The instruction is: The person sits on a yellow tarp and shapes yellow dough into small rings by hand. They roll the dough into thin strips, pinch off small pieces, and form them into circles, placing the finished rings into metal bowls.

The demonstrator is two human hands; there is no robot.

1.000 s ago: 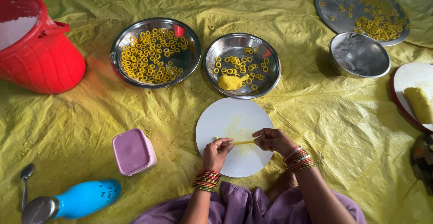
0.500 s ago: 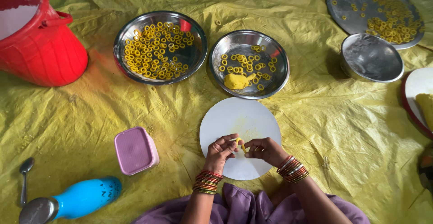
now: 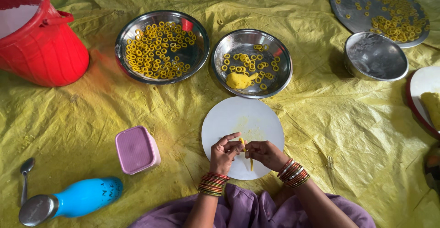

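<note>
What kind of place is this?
Probably a home floor set up for making snacks by hand: a yellow sheet covers the ground, steel bowls hold small dough rings, and both hands shape a dough strip.

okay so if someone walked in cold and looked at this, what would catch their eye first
Probably the red bucket at top left, bright against the yellow sheet that covers the floor. Next, the steel bowls of small yellow rings across the top. Then, at bottom centre, the left hand and right hand, meeting over a white disc and pinching a thin yellow dough strip.
</note>
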